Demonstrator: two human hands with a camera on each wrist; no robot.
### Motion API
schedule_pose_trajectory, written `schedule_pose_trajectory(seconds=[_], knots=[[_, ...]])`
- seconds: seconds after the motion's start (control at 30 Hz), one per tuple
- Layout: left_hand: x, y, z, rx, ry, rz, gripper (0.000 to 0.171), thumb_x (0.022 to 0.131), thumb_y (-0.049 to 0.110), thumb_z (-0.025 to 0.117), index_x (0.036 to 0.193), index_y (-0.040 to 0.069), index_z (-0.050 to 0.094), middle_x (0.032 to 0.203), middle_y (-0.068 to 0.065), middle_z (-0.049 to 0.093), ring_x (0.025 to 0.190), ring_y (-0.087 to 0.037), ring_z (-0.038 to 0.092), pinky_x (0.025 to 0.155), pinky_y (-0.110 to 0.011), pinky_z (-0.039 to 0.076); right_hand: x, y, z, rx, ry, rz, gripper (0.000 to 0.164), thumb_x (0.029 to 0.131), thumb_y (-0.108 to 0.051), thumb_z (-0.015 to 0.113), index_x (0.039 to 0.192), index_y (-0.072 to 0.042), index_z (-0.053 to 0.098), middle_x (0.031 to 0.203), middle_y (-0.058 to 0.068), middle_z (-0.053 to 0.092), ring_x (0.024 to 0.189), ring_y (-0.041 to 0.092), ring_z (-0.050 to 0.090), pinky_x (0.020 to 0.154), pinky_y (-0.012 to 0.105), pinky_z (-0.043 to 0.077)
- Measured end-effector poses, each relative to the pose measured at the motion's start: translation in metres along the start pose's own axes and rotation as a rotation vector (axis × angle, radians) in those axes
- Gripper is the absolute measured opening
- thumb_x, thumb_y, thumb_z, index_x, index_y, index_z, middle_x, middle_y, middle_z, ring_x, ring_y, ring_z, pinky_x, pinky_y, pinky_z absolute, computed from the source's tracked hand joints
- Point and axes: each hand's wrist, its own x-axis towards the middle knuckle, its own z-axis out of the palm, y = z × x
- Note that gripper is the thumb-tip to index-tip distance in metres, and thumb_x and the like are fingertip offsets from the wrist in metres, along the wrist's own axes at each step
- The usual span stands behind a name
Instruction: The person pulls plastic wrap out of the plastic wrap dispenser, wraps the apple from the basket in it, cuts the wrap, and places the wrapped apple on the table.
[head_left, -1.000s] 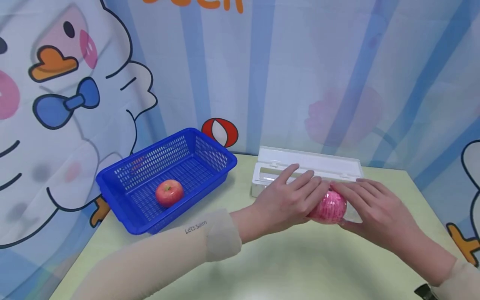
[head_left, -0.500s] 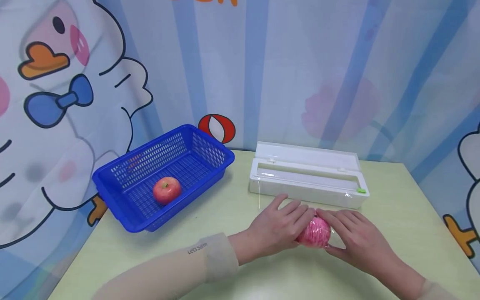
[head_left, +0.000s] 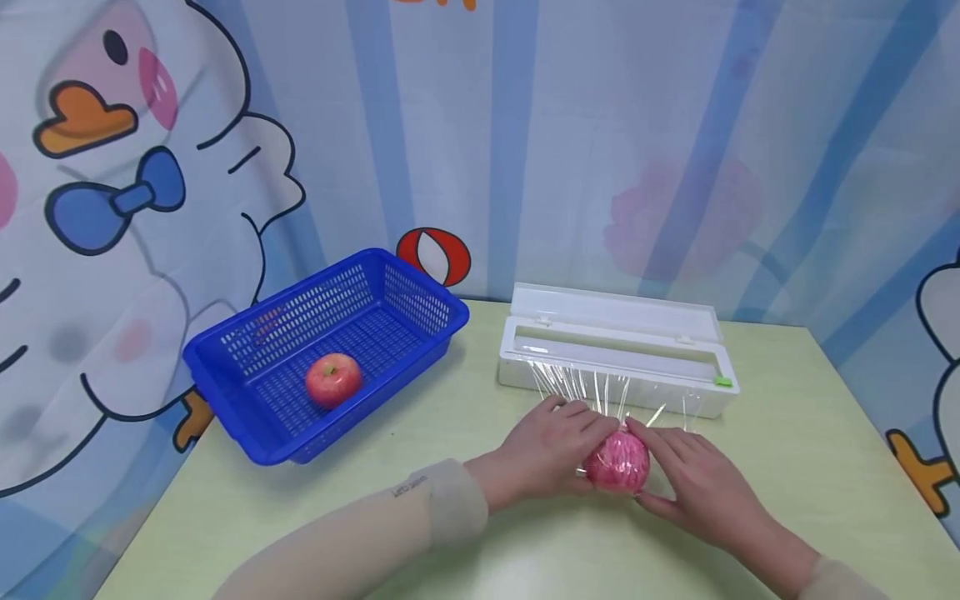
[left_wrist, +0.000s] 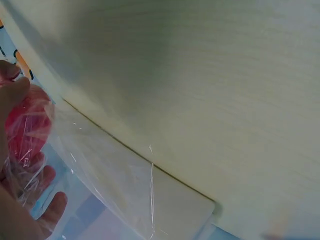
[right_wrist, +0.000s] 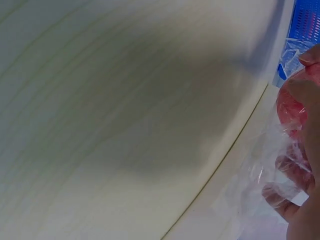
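A pink-red apple (head_left: 619, 461), wrapped in shiny cling film, is held between both hands in front of a white cling film dispenser (head_left: 615, 385). My left hand (head_left: 551, 447) grips its left side, while the right hand (head_left: 701, 482) holds the other with thumb and fingers. From the apple, clear cling film (head_left: 573, 382) runs back to the dispenser in tight, gathered creases. Both wrist views show the wrapped apple (left_wrist: 27, 125) between the fingers and loose film (right_wrist: 257, 162) trailing from it. The left hand's thumb is mostly hidden in the head view.
A blue slotted basket (head_left: 420, 367) stands at the left with another red apple (head_left: 333, 381) inside. The dispenser's lid (head_left: 615, 307) is raised at the back, and a green slider (head_left: 722, 382) sits at its right end. Behind the table (head_left: 465, 383) hangs a printed curtain (head_left: 570, 150).
Both hands have drawn the apple away from the dispenser, toward the front and slightly left. The dispenser's front has come into sight, and the film between has bunched into creases.
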Motion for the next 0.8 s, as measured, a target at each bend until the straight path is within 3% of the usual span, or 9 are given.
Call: schedule_pose_trajectory(seconds=[0.13,0.27,0.5,0.8], knots=[[0.006,-0.004,0.003,-0.054,-0.093,-0.044,0.083,0.069,0.064,0.072,0.134,0.025,0.038,0.125,0.013,0.047,0.117,-0.007,0.039,0.098,-0.029,0.029,0.001,-0.001,0.002,0.013,-0.004,0.036,0.096,0.071,-0.054,0.074,0.145,-0.015,0.026,0.124,0.003,0.049,0.111,0.019,0.047,0.090,0.043,0.042],[0.012,-0.007,0.011,-0.110,-0.135,-0.094,0.084,0.068,0.067,0.071,0.134,0.027,0.039,0.124,0.014,0.048,0.115,-0.006,0.039,0.096,-0.027,0.031,0.003,-0.001,0.004,0.044,0.008,0.069,0.095,0.068,-0.052,0.076,0.143,-0.015,0.030,0.127,0.001,0.045,0.113,0.018,0.045,0.090,0.042,0.043],[0.018,-0.011,0.018,-0.194,-0.171,-0.160,0.080,0.068,0.067,0.071,0.132,0.028,0.042,0.120,0.016,0.049,0.109,-0.003,0.040,0.091,-0.025,0.033,0.008,0.005,0.012,0.093,0.032,0.091,0.085,0.066,-0.048,0.079,0.134,-0.013,0.042,0.122,-0.003,0.047,0.110,0.014,0.046,0.086,0.039,0.045],[0.020,-0.018,0.030,-0.285,-0.176,-0.220,0.086,0.065,0.067,0.073,0.134,0.029,0.040,0.120,0.018,0.048,0.106,-0.004,0.039,0.094,-0.027,0.033,0.018,0.015,0.018,0.148,-0.010,0.118,0.082,0.066,-0.041,0.082,0.134,-0.019,0.043,0.123,-0.005,0.048,0.112,0.015,0.045,0.086,0.040,0.046]])
